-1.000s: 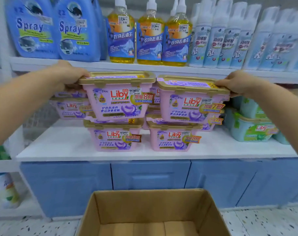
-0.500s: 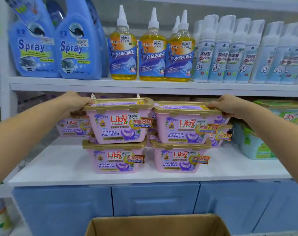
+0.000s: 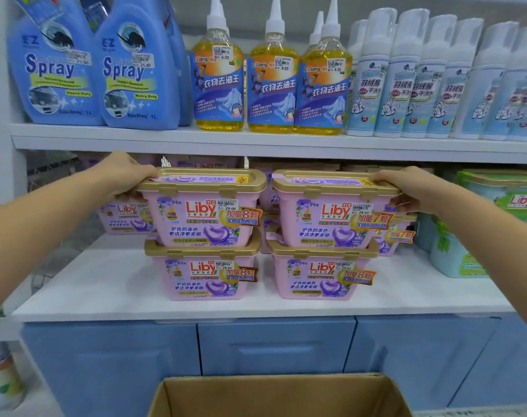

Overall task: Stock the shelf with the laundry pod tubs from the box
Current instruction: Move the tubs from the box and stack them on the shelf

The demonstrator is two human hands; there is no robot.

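Two pink Liby laundry pod tubs with gold lids sit on top of two matching tubs on the white shelf [image 3: 105, 293]. My left hand [image 3: 123, 176] grips the left end of the upper left tub [image 3: 202, 209]. My right hand [image 3: 406, 188] grips the right end of the upper right tub [image 3: 331, 215]. Beneath them stand the lower left tub [image 3: 205, 272] and the lower right tub [image 3: 319, 272]. More pink tubs are stacked behind, partly hidden. The open cardboard box [image 3: 280, 395] stands on the floor below, only its top edge showing.
Green Liby tubs [image 3: 502, 200] stand at the shelf's right end. The shelf above [image 3: 256, 139] carries blue Spray bottles [image 3: 130, 70], yellow oil-remover bottles [image 3: 271, 79] and white foam bottles [image 3: 406, 82], close over the upper tubs. Blue cabinet doors [image 3: 274, 344] lie below.
Both upper tubs came down onto the lower tubs and now sit squarely on them. The view tilted up, so less of the box shows. Both hands stay on the tubs' ends.
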